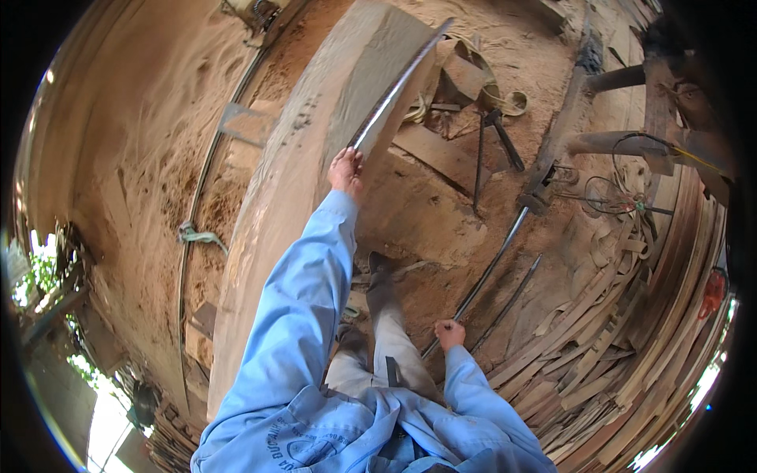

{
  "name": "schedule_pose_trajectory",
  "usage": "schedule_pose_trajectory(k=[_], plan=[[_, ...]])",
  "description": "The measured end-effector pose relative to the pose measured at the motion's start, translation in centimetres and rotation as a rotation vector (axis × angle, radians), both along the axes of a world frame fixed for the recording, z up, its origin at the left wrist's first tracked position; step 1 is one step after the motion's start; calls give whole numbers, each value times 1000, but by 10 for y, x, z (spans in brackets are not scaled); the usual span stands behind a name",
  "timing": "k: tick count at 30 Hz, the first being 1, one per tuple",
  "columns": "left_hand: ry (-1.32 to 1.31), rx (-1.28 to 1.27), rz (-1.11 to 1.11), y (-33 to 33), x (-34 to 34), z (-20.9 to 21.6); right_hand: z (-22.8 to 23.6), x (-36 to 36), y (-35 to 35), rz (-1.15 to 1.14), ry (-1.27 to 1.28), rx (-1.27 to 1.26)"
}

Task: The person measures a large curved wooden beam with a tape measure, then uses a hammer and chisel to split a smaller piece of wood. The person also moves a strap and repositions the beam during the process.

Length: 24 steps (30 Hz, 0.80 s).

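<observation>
- My L hand [345, 171] is wrapped round the near end of a shiny metal bar [397, 91], fingers pressed tight on it.
- Bar runs far & to the R along the R side of the big timber [303, 150]; can't tell if it's touching the wood or just above.
- Timber's lying on my L, near end to far end, beside my L arm.
- R hand [450, 333]: low on the R, just by the R rail [498, 251], fingers look curled; can't tell if they're pinching anything.
- Loose dark rod [509, 303] on the ground R of that hand; wood strips [568, 355] piled further R.
- Step, my guess: placing the bar against the timber.
- Next move prob. calls for firm L grip, steady angle, feet clear of offcuts.
</observation>
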State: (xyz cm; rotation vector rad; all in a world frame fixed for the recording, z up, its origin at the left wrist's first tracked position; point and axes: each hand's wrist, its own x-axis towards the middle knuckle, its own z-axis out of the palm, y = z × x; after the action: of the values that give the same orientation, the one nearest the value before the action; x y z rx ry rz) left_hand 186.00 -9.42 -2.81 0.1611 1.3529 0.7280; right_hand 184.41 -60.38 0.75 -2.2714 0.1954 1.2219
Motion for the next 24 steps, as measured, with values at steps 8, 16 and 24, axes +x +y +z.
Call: schedule_pose_trajectory(k=[8, 16, 24], plan=[[-16, -12, 40, 7, 6, -19, -4, -15, 14, -52, 1, 121], [-51, 1, 33, 6, 6, -17, -4, -9, 53, -64, 24, 149], [-17, -14, -24, -21, 8, 6, 8, -3, 45, 58, 28, 44]])
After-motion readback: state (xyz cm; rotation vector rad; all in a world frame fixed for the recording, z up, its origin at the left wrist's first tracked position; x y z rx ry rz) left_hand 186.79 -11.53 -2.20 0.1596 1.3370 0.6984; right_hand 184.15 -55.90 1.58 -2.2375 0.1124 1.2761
